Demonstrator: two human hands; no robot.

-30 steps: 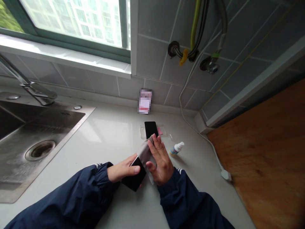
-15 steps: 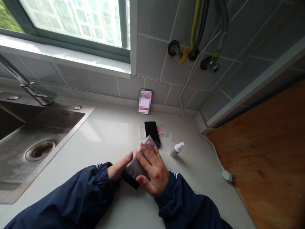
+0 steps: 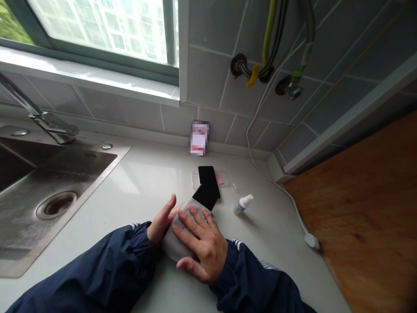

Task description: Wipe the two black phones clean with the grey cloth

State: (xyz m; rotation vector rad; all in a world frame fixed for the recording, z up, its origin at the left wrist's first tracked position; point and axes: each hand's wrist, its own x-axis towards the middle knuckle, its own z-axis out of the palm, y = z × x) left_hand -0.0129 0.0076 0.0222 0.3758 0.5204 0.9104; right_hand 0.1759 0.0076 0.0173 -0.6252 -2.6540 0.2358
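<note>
My left hand (image 3: 161,219) holds a black-faced phone (image 3: 204,198) from beneath and along its left side, with its thumb raised off it. Most of its fingers are hidden under the phone and cloth. A grey cloth (image 3: 174,248) covers the near part of that phone. On top of the cloth my right hand (image 3: 203,245) lies flat with its fingers spread, pressing down. Just beyond, a second black phone (image 3: 207,175) rests on the counter, its near end partly behind the held phone's far end. To the right stands a small spray bottle (image 3: 243,204) with a white top.
Clear plastic pieces and a pink slip (image 3: 219,178) lie around the second phone. A blurred-out phone-like object (image 3: 198,138) leans on the tiled wall. Left is a steel sink (image 3: 120,153) with a faucet (image 3: 54,126). A white cable with a plug (image 3: 311,240) runs along the right.
My right hand and the cloth have slid toward me along the phone. The phone's far end is now bare, and its near end is covered. My left thumb has lifted.
</note>
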